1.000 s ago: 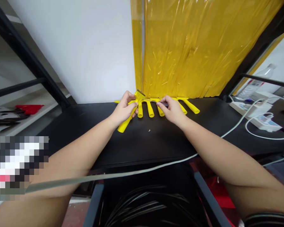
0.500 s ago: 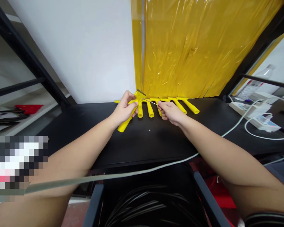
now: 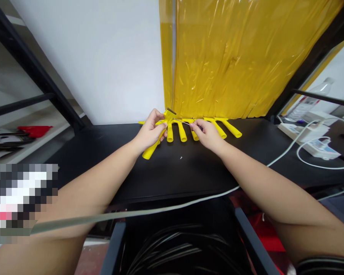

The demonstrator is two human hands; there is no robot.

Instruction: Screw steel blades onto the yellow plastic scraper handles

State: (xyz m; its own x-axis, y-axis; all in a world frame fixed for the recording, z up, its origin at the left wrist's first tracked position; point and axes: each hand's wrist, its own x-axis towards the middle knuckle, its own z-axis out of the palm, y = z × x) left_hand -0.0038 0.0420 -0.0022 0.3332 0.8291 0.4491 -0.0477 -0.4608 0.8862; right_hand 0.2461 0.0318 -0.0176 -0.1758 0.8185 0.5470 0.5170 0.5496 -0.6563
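My left hand (image 3: 153, 131) is closed round a yellow scraper (image 3: 150, 152), its hollow handle pointing down toward me and its dark-edged head tilted up. From the right, my right hand (image 3: 208, 134) grips a screwdriver (image 3: 183, 122) with a thin metal shaft. The shaft's tip meets the scraper's head; the fingers hide most of the screwdriver's handle. Behind both hands, several more yellow scrapers (image 3: 183, 135) lie in a row along the wall, handles toward me. A tiny pale piece, perhaps a screw (image 3: 181, 157), lies on the black table (image 3: 160, 183).
A white cable (image 3: 172, 208) crosses in front of the table and over my left forearm. At the right are a power strip (image 3: 318, 147) and a clear plastic bottle (image 3: 309, 100). Yellow film (image 3: 218, 57) covers part of the back wall. Chair armrests (image 3: 113, 248) stand below.
My right hand's fingers have shifted their hold on the screwdriver, and the hand has turned slightly. My left hand and the scraper stay almost in place.
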